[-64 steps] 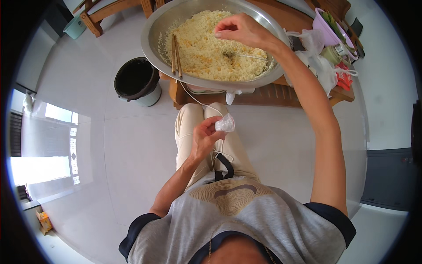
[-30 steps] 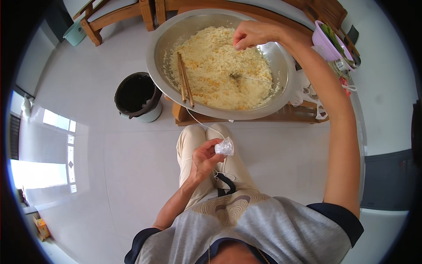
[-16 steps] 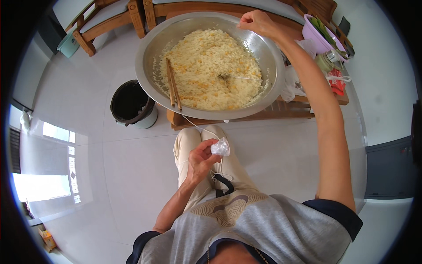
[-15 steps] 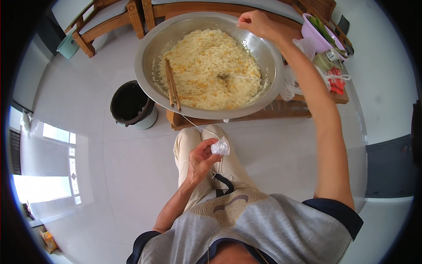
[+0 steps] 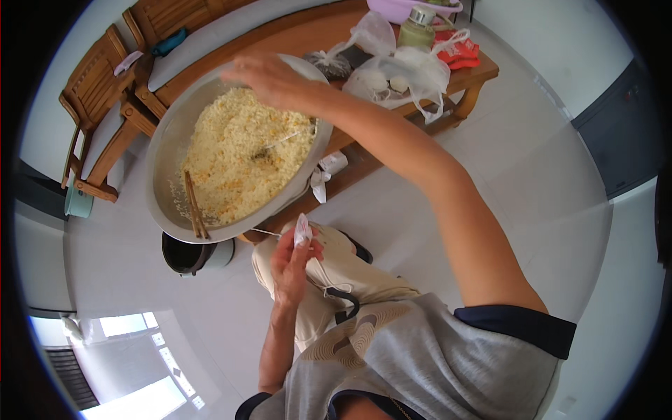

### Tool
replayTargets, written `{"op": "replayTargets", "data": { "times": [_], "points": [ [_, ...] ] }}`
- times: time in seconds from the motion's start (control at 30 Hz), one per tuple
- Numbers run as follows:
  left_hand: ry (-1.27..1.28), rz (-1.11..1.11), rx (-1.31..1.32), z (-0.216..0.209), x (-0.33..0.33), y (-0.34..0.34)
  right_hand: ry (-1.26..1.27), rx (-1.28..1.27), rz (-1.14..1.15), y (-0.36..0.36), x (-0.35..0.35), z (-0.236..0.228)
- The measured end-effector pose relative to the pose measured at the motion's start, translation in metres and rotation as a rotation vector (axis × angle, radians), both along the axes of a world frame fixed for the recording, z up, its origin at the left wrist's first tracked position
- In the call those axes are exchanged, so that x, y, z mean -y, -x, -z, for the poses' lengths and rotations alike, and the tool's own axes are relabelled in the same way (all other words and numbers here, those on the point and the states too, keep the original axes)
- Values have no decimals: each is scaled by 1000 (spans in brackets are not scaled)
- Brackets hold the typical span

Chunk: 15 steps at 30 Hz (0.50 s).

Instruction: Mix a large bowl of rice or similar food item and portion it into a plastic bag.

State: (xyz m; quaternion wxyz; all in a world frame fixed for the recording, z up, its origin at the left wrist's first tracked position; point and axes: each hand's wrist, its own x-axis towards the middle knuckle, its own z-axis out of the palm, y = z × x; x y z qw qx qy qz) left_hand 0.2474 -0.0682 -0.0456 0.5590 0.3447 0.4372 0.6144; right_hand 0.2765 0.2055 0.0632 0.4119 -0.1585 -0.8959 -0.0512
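In front of me a wide metal basin (image 5: 159, 199) is filled with pale rice (image 5: 231, 147) mixed with yellow bits. Two wooden chopsticks (image 5: 194, 206) lean at its near left side, and a thin white handle (image 5: 283, 139) sticks out of a dark patch in the rice. Below the near rim, my left hand (image 5: 290, 262) pinches a small crumpled piece of clear plastic (image 5: 302, 229). A white string (image 5: 264, 232) runs between that hand and the basin's rim. Over the basin's far side is my right hand (image 5: 262, 78), fingers curled and slightly blurred; whatever they hold is hidden.
A wooden table (image 5: 483, 70) bears the basin, plastic bags (image 5: 399, 80), a lidded jar (image 5: 418, 28), a red packet (image 5: 458, 52) and a purple basin (image 5: 395, 8). A dark-lined bucket (image 5: 220, 253) stands under the rim. Wooden seating (image 5: 105, 91) is behind at left.
The view has turned right, bringing more of the table in. My right hand has moved from the far right rim leftward over the basin's far side. The left hand still holds the plastic, nearer the rim.
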Motion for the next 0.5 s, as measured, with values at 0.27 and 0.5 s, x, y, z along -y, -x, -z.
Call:
{"op": "replayTargets", "data": {
  "times": [0.27, 0.5],
  "points": [
    [-26, 133, 19, -35, -44, -36, 500, 45, -24, -129, 27, -1],
    [96, 252, 169, -20, -63, -62, 1420, -56, -401, -193, 104, 69]
  ]
}}
